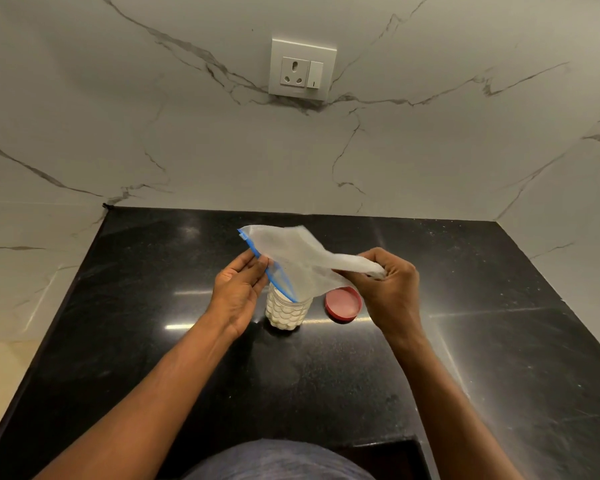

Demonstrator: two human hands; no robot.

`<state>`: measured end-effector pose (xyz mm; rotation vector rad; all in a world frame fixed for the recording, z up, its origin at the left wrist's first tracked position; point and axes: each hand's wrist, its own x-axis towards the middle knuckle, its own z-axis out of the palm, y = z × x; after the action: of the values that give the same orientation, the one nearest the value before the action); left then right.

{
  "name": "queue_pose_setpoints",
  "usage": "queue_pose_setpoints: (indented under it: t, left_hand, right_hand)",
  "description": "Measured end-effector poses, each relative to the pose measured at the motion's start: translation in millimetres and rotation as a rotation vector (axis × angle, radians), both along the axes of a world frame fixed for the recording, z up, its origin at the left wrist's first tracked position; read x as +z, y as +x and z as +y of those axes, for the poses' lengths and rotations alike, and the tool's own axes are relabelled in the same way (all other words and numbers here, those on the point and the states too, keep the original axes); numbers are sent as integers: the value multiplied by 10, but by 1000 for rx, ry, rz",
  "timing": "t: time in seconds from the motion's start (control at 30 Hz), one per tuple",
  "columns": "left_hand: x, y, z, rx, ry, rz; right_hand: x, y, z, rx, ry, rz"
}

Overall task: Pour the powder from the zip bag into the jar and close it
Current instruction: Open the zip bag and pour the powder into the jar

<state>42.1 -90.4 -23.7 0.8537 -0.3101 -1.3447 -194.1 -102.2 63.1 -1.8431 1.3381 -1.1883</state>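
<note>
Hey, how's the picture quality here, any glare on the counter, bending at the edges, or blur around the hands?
Head view: bright streaks of glare cross the black counter, one just left of the jar. Head view: the wide lens bows the marble wall and counter edges. Head view: the left hand, right hand, bag and red lid look reasonably sharp, with no heavy shadows.

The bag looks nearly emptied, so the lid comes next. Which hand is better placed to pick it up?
Right. The red lid lies on the counter just below the right hand, right of the jar. The left hand would have to cross over the jar and zip bag.
</note>
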Motion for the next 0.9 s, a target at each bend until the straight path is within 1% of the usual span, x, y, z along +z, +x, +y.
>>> queue_pose_setpoints:
  t: [0.17,0.27,0.33,0.4,0.53,0.7,0.83,0.9]
  left_hand:
    - [13,27,2,3,-1,16]
    - [45,20,16,-5,-7,-3]
    - [59,-5,13,-3,-14,4]
    - [61,-6,4,1,-20,13]
    - [48,6,4,-14,-31,27]
    - [62,21,-2,-9,-27,25]
    - [79,14,-4,-6,-41,3]
    - [80,16,-7,-14,-50,0]
  right_hand:
    - [-16,7,-10,74,-38,60]
    - [-12,-23,-17,32,-57,30]
    - [-2,-10,-27,5,-73,47]
    - [5,6,-32,17,-74,63]
    - [31,-50,-53,24,-53,25]
    - [22,-56,-44,39,-70,86]
    - [74,-98,-42,7,-112,45]
    - [99,-88,-39,28,-96,86]
